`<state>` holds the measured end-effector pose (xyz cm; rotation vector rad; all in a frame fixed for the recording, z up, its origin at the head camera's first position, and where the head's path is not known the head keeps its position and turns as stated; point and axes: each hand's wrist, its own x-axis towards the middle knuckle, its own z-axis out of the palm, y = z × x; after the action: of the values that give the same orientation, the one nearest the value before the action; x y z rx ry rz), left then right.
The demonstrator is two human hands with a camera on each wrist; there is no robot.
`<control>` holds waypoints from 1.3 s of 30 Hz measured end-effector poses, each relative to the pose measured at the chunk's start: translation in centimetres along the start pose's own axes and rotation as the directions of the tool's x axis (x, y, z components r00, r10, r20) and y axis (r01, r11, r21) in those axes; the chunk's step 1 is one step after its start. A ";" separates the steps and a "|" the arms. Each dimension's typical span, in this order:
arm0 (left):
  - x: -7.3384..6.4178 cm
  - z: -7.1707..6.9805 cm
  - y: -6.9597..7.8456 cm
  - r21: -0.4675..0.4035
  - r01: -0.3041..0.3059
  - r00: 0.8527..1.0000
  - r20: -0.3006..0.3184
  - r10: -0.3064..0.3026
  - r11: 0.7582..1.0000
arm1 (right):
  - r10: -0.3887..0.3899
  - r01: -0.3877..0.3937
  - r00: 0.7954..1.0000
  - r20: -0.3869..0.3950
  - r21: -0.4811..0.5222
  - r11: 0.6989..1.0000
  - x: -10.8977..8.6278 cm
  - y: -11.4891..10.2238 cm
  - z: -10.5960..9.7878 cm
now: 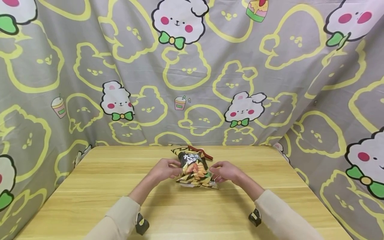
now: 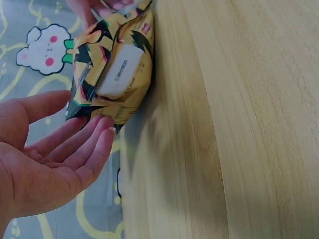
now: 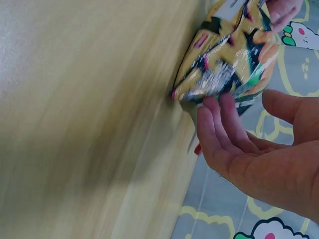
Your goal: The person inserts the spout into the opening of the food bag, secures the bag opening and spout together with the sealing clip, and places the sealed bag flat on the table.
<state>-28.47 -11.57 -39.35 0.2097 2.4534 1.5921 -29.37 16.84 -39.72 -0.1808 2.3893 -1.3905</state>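
A puffed snack bag point(image 1: 194, 168), gold and black with pictured chips, sits between both hands in the head view. My left hand point(image 1: 167, 170) is at its left side; in the left wrist view the fingers point(image 2: 94, 144) reach the bag's end, loosely extended, with the thumb spread above them. My right hand point(image 1: 225, 172) is at the opposite side. In the right wrist view its fingertips meet the lower corner of the bag point(image 3: 224, 64), and the thumb stands apart from the fingers. The bag's underside is hidden.
A dark red strip-like thing point(image 1: 202, 152) lies just behind the bag, partly covered by it. The wooden table point(image 1: 192, 213) ends at a patterned curtain point(image 1: 192, 73) at the back and sides. A small black device point(image 1: 142, 224) is at the left wrist, another point(image 1: 255, 217) at the right.
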 end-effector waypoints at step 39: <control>1.2 2.6 -1.1 -0.077 0.028 0.988 -0.148 -0.040 0.997 | 0.067 -0.042 0.992 -0.106 0.225 0.973 0.7 -0.1 1.7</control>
<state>-29.00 -9.44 -41.50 0.0370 2.4855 1.7407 -29.42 15.23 -40.60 0.0237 2.2845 -1.6683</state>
